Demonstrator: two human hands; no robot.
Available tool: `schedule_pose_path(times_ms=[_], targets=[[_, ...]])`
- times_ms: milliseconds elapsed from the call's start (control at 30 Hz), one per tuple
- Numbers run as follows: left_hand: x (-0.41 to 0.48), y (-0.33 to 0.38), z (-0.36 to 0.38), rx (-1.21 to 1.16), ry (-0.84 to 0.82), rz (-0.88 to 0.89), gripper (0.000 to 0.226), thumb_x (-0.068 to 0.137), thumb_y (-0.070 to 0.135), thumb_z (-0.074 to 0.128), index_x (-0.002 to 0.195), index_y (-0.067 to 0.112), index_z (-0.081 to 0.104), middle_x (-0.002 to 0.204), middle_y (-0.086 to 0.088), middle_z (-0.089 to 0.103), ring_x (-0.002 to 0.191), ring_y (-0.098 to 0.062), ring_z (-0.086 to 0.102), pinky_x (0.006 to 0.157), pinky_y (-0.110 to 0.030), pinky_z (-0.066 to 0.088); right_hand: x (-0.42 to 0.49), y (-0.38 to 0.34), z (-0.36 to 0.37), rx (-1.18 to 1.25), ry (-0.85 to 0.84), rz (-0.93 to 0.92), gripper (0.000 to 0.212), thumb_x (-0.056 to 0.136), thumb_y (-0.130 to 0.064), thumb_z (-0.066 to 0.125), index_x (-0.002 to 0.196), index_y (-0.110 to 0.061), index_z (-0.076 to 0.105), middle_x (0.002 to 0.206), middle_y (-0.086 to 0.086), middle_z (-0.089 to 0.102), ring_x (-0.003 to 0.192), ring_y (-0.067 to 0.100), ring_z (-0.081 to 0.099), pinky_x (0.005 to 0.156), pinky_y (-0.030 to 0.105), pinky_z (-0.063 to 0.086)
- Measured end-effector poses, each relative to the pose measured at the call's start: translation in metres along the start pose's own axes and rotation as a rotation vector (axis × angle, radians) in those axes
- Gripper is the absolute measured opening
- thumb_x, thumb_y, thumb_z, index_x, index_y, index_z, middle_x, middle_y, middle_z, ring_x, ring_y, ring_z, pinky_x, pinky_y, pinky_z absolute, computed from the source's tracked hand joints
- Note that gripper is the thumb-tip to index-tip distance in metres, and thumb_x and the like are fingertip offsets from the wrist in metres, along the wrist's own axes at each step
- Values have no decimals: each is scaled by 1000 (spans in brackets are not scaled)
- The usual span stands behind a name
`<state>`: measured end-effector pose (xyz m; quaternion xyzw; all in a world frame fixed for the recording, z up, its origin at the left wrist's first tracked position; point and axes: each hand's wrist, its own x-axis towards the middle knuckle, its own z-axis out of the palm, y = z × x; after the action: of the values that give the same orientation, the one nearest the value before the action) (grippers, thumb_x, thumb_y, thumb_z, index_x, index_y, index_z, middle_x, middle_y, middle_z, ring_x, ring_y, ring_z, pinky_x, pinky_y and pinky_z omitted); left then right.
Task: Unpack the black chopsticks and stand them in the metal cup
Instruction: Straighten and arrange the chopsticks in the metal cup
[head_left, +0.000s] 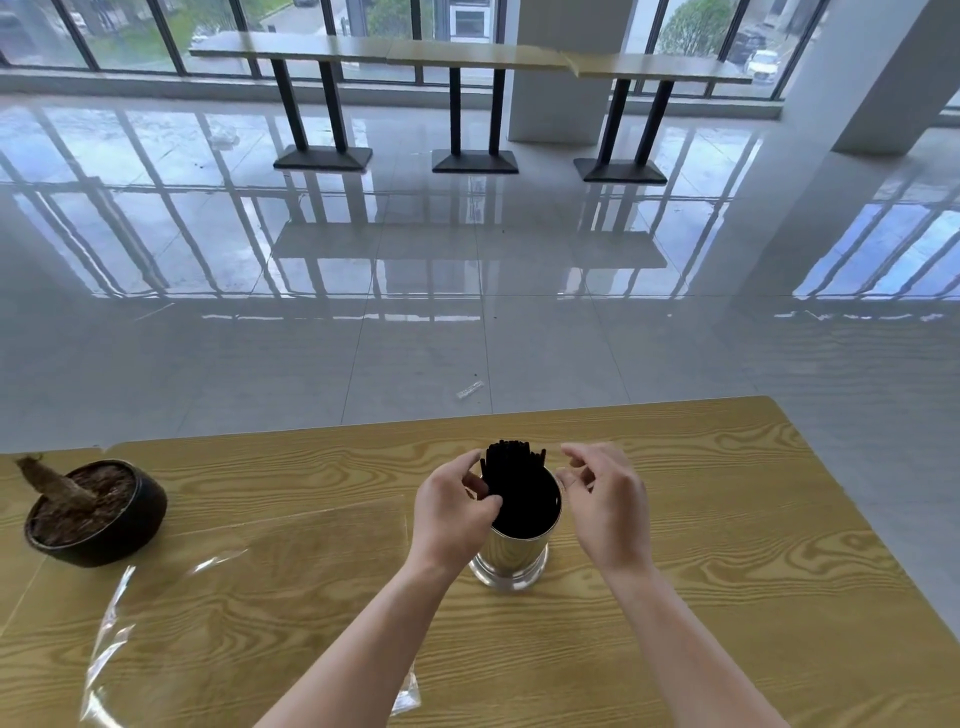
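A shiny metal cup (513, 556) stands upright on the wooden table (727, 519), a little right of centre. A bundle of black chopsticks (511, 467) stands inside it, leaning toward the far rim, with the tops sticking out. My left hand (454, 512) is at the cup's left rim, its thumb and fingers touching the chopsticks. My right hand (605, 499) hovers just right of the rim with its fingers spread and nothing in it. An empty clear plastic wrapper (249, 597) lies flat on the table to the left.
A dark round pot (96, 512) filled with brown material and a cut stump sits near the table's left edge. The table's far edge is just behind the cup. Beyond it lies a glossy tiled floor with a small scrap of plastic (470, 389), and long bar tables by the windows.
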<state>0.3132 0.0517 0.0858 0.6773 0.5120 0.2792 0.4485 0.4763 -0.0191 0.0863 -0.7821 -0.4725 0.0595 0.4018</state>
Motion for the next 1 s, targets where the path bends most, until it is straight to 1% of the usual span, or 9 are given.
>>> schedule_pose_path(times_ms=[67, 133, 200, 367, 533, 600, 700, 900, 1000], targets=[[0, -1, 3, 42, -18, 7, 57, 72, 19, 79, 125, 34, 66, 80, 2, 64, 72, -9, 57, 68, -20, 45, 9, 4, 1, -61, -106, 65, 30, 90, -13, 73, 120, -14, 71, 102, 0, 66, 80, 10, 58, 69, 21, 46], [0, 1, 7, 122, 1, 38, 46, 71, 32, 82, 114, 36, 68, 76, 7, 57, 70, -5, 52, 61, -16, 35, 18, 3, 4, -99, -182, 76, 32, 95, -18, 68, 126, -17, 68, 102, 0, 64, 88, 14, 58, 72, 25, 45], [1, 4, 11, 174, 40, 50, 38, 73, 38, 82, 108, 34, 69, 76, 10, 54, 70, -4, 49, 59, -16, 31, 25, 0, 9, -133, -223, 71, 31, 96, -20, 65, 127, -19, 68, 102, 1, 64, 94, 18, 60, 76, 27, 46], [6, 4, 15, 276, 66, 12, 30, 81, 44, 74, 107, 29, 69, 86, 5, 57, 79, -15, 55, 63, -25, 38, 33, -2, 15, -114, -242, 112, 24, 94, -23, 68, 117, -22, 74, 105, 0, 67, 95, 15, 62, 79, 29, 51], [8, 3, 19, 325, 84, 3, 21, 87, 45, 68, 99, 27, 68, 85, 6, 56, 77, -16, 56, 57, -27, 37, 30, -4, 17, -80, -256, 119, 16, 91, -28, 70, 105, -23, 77, 103, -3, 70, 95, 15, 64, 75, 25, 47], [8, 4, 20, 340, 83, 14, 19, 91, 42, 64, 100, 26, 68, 87, 5, 57, 79, -16, 57, 59, -28, 41, 28, -7, 19, -52, -255, 115, 13, 91, -28, 71, 102, -25, 78, 100, -5, 70, 94, 14, 64, 74, 25, 47], [9, 4, 22, 341, 81, 15, 19, 92, 40, 61, 103, 27, 69, 92, 6, 59, 84, -15, 59, 68, -30, 48, 23, -10, 23, -34, -266, 87, 14, 93, -25, 69, 103, -26, 78, 98, -6, 68, 94, 14, 62, 77, 28, 50], [5, 0, 18, 315, 88, 56, 19, 90, 41, 66, 105, 30, 64, 89, 5, 57, 81, -16, 56, 67, -28, 42, 15, -5, 21, -143, -192, -20, 19, 96, -15, 64, 111, -14, 75, 94, 0, 63, 97, 21, 58, 77, 25, 42], [0, -6, 17, 326, 114, 52, 28, 90, 42, 67, 106, 21, 58, 88, 4, 55, 81, -19, 56, 66, -28, 40, 4, -4, 22, -265, -205, -81, 23, 97, -19, 61, 117, -13, 71, 110, 1, 61, 108, 21, 49, 85, 27, 44]])
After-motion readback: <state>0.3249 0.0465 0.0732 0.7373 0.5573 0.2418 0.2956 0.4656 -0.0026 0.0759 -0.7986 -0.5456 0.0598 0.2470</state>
